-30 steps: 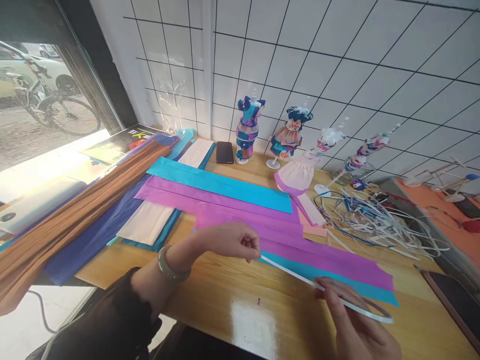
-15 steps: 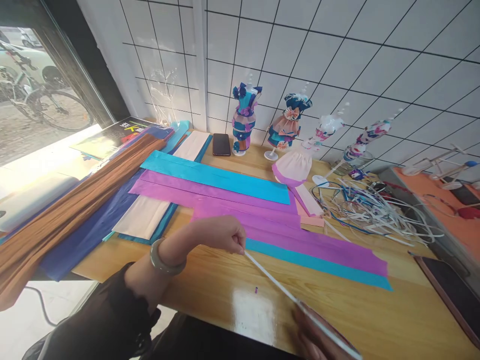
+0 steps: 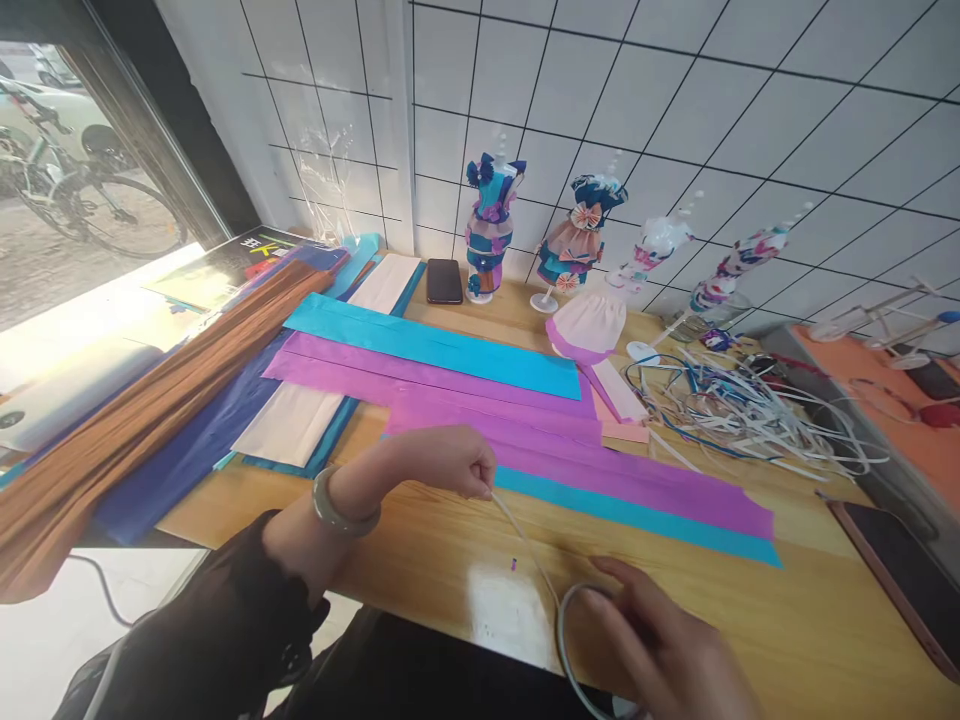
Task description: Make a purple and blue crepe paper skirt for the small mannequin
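Note:
My left hand (image 3: 450,462), with a pale bangle on its wrist, is closed in a pinch on one end of a thin whitish cord (image 3: 525,535). From there the cord runs down and right, then bends into a loose loop beside my right hand (image 3: 667,635). That hand is smeared by motion, its thumb and fingers apart at the loop, with the cord passing by the fingertips. Beyond my left hand lie a purple paper strip (image 3: 660,485) and a blue paper strip (image 3: 645,517), overlapping. A tiny purple scrap (image 3: 514,565) rests on the table near the cord.
Folded brown paper (image 3: 187,390) and cream paper (image 3: 292,425) lie left. Several dressed figurines on stands, one in a pale skirt (image 3: 589,320), line the tiled wall by a phone (image 3: 444,281). Tangled strips (image 3: 750,415) and a dark tablet-like device (image 3: 900,570) are right.
The cord, taut between my hands before, has slackened into a loop. My right hand has moved up and right, its fingers spreading. My left hand keeps its pinch.

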Action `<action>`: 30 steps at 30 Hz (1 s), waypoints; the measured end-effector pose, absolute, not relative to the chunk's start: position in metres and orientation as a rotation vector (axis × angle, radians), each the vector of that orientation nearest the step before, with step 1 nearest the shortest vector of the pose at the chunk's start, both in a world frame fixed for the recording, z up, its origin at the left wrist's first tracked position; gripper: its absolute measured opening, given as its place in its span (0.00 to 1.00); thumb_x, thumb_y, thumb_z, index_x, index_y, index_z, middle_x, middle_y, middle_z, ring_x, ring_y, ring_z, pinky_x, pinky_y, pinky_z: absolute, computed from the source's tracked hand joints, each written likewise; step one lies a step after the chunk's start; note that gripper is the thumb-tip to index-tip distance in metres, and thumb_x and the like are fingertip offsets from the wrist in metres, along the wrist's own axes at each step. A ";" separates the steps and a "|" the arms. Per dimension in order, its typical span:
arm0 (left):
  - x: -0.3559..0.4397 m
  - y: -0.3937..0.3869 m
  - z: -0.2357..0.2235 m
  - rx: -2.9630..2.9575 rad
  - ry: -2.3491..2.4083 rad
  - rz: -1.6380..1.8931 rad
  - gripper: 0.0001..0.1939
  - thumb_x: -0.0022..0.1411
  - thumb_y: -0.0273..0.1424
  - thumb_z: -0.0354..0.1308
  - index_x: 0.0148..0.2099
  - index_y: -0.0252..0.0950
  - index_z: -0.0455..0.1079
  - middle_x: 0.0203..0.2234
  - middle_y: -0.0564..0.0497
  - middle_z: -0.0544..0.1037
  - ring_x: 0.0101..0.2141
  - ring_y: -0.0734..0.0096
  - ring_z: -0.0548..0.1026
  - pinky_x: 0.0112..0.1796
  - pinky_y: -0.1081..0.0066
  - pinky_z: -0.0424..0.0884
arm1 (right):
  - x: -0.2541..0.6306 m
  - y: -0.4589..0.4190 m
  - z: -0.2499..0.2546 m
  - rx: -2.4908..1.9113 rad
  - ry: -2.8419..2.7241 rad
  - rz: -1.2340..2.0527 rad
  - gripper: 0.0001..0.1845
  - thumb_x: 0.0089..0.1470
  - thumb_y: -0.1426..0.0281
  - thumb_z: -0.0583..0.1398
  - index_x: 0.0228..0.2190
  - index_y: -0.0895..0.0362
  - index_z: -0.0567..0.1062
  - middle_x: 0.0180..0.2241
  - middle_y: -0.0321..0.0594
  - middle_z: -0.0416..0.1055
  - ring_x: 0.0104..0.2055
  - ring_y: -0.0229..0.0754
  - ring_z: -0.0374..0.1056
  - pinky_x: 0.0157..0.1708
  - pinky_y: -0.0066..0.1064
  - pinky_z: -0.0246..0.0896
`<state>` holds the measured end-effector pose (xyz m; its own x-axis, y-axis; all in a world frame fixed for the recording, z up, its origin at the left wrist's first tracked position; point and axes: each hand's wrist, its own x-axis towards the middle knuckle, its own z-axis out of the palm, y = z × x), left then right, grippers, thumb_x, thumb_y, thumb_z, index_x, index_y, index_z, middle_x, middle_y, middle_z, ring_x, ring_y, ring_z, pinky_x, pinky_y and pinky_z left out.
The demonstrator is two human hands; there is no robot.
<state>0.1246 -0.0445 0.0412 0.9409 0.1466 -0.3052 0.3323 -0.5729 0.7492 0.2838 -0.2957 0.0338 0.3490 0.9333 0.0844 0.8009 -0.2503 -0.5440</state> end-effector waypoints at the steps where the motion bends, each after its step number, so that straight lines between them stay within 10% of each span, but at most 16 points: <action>1: 0.125 -0.044 0.041 2.188 0.338 -0.258 0.06 0.53 0.30 0.56 0.30 0.33 0.72 0.21 0.55 0.73 0.24 0.79 0.69 0.24 0.79 0.60 | 0.278 -0.288 0.026 -2.129 -1.613 0.320 0.21 0.58 0.52 0.50 0.41 0.52 0.72 0.23 0.34 0.76 0.22 0.39 0.73 0.20 0.24 0.66; 14: 0.123 -0.045 0.044 2.132 0.378 -0.255 0.08 0.54 0.31 0.55 0.27 0.33 0.71 0.20 0.54 0.74 0.23 0.78 0.70 0.24 0.78 0.61 | 0.293 -0.266 0.012 -2.247 -2.145 -0.406 0.18 0.60 0.73 0.44 0.35 0.55 0.73 0.31 0.42 0.78 0.26 0.41 0.75 0.15 0.25 0.65; 24: 0.115 -0.031 0.048 2.094 0.619 -0.189 0.18 0.57 0.35 0.52 0.18 0.33 0.67 0.17 0.51 0.75 0.19 0.77 0.67 0.24 0.76 0.61 | 0.313 -0.255 0.002 -2.094 -2.195 -0.129 0.15 0.56 0.74 0.48 0.30 0.52 0.74 0.28 0.39 0.78 0.24 0.41 0.75 0.13 0.24 0.66; 30: 0.112 -0.023 0.049 2.263 0.739 -0.092 0.08 0.53 0.33 0.57 0.30 0.34 0.72 0.24 0.52 0.77 0.25 0.74 0.71 0.25 0.75 0.60 | 0.325 -0.256 0.000 -2.006 -2.252 0.091 0.12 0.58 0.70 0.51 0.39 0.51 0.73 0.33 0.36 0.78 0.30 0.39 0.76 0.20 0.21 0.69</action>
<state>0.1117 -0.0234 0.0492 0.8317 0.4816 -0.2763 0.5346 -0.5598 0.6331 0.3250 -0.2564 -0.0004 -0.1116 0.9924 0.0525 0.9849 0.1175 -0.1268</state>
